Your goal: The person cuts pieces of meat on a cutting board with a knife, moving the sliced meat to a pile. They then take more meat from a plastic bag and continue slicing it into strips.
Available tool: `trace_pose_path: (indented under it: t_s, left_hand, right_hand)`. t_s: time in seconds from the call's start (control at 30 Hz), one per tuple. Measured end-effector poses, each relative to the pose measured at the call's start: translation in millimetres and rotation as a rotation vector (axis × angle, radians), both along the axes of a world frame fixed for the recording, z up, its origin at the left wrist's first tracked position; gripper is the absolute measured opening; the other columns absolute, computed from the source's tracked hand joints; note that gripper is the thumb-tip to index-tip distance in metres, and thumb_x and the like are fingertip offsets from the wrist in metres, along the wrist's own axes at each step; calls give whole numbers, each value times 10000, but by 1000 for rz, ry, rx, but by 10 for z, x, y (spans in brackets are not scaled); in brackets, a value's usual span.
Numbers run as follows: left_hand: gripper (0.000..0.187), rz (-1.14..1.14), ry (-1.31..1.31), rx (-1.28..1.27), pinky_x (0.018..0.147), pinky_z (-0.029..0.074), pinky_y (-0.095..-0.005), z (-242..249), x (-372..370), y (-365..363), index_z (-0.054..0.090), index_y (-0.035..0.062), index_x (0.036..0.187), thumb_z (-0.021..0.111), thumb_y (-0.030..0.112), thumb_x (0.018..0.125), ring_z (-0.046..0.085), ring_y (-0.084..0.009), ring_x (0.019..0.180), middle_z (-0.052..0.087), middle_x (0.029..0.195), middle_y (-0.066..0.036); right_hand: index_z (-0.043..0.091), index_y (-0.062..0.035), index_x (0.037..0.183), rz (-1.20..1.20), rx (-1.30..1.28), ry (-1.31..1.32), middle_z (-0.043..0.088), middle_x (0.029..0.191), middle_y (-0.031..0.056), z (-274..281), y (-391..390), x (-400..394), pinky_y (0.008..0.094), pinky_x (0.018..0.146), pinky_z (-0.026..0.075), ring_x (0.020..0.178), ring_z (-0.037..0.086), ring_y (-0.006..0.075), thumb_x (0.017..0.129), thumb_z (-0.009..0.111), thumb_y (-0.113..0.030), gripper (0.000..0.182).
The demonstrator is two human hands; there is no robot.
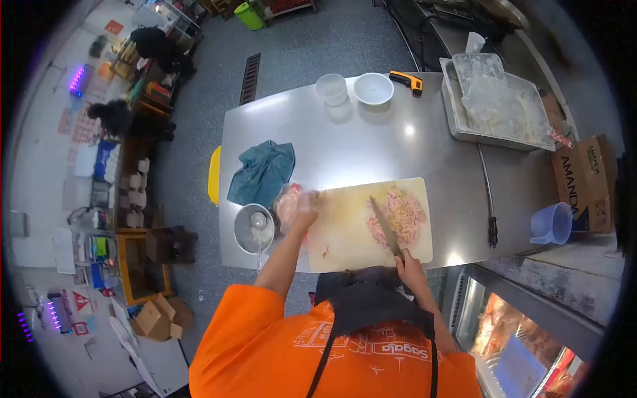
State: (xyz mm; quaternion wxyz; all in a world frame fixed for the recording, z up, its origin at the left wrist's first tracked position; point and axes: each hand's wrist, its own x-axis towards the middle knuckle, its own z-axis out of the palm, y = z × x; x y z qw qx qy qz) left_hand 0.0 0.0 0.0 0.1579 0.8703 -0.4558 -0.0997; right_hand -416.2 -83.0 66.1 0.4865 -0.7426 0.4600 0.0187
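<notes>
Steady the knife [387, 227] low against the meat [411, 215] on the board [338, 245]'s right half, with the right hand [408, 263] clamped on its handle, apart from the left hand [306, 209], too blurred to judge for grip, at the bag [286, 202] by the board's left edge.

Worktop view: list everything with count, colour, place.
Table: one, silver, centre
Board: one, cream, near edge
Meat: one pile, pink, on board
Knife: one, grey, over meat
Bag: one, clear, beside board
Cloth: one, teal, left
Pot: one, silver, left
Tubs: two, clear and white, far edge
Gun-shaped device: one, orange, far edge
Tray: one, grey, right
Jug: one, bluish, right
Boxes: several, brown, both sides
People: two, dark clothes, left
Left hand: one, blurred, at bag
Right hand: one, on knife
</notes>
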Motion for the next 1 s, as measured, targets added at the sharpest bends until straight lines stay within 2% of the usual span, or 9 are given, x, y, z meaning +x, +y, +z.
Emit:
trace_pose_path:
  t_s: [0.07, 0.1, 0.17, 0.37, 0.5, 0.57, 0.77, 0.93, 1.0]
  left_hand:
    - [340, 121, 142, 39, 675, 503, -382, 258, 95, 213, 709, 34, 922, 603, 353, 973, 614, -237, 692, 680, 799, -112]
    - [340, 113, 252, 40, 675, 503, -382, 220, -1102, -251, 709, 34, 922, 603, 353, 973, 614, -237, 692, 680, 799, -112]
    - [361, 424, 828, -56, 695, 513, -403, 879, -1383, -307, 709, 25, 862, 629, 369, 939, 665, -279, 694, 711, 750, -137]
    - [365, 613, 840, 57, 536, 467, -352, -282, -1808, 265, 693, 8, 853, 686, 365, 924, 604, -166, 586, 678, 716, -101]
    - [363, 679, 517, 403, 760, 522, -426, 116, -1737, 375, 716, 58, 867, 686, 420, 869, 682, -319, 837, 709, 906, -200]
    - [329, 480, 171, 12, 816, 520, -453, 305, -1781, 457, 705, 58, 930, 701, 371, 828, 664, -354, 941, 691, 995, -197]
    - [271, 94, 16, 172, 768, 530, -434, 279, -2074, 113, 685, 46, 963, 734, 267, 814, 655, -333, 854, 678, 888, -144]
    - [273, 463, 596, 163, 615, 526, -377, 582, -1972, -86, 712, 27, 1018, 664, 281, 932, 688, -223, 736, 702, 868, -134]
    - [295, 662, 1074, -242, 540, 492, -327, 605, -1988, -66, 703, 31, 948, 605, 306, 989, 638, -164, 639, 687, 799, -98]
  right_hand:
    - [504, -50, 1306, 46, -91, -78, 665, 876, 299, 59, 64, 361, 560, 782, 497, 841, 633, 508, 976, 537, -287, 408]
    - [504, -50, 1306, 46, -95, 32, 665, 876, 299, 362, -457, -507, 560, 782, 497, 841, 633, 508, 976, 537, -287, 408]
    - [530, -23, 1248, 67, -13, 1, 658, 941, 305, 502, -606, -133, 560, 806, 488, 889, 625, 497, 976, 532, -257, 358]
    - [555, -1, 1183, 618, -43, -136, 640, 1047, 287, 108, -772, 251, 537, 878, 481, 1004, 616, 452, 958, 546, -220, 314]
    - [556, -1, 1157, 705, -19, -64, 643, 1031, 278, -57, -783, 320, 534, 874, 485, 1011, 618, 449, 951, 553, -212, 295]
    - [545, 2, 1168, 637, -56, -71, 648, 993, 284, -32, -768, 310, 545, 859, 488, 977, 625, 460, 948, 556, -213, 308]
    - [525, 8, 1180, 631, -9, -57, 660, 924, 296, -10, -793, 374, 567, 806, 491, 872, 642, 487, 964, 539, -225, 317]
    - [526, -15, 1166, 445, -13, -133, 654, 882, 297, 237, -801, 332, 570, 777, 489, 856, 638, 491, 976, 528, -239, 294]
    - [526, -24, 1158, 379, 1, -139, 652, 861, 293, 302, -786, 337, 571, 767, 488, 848, 636, 490, 979, 526, -244, 284]
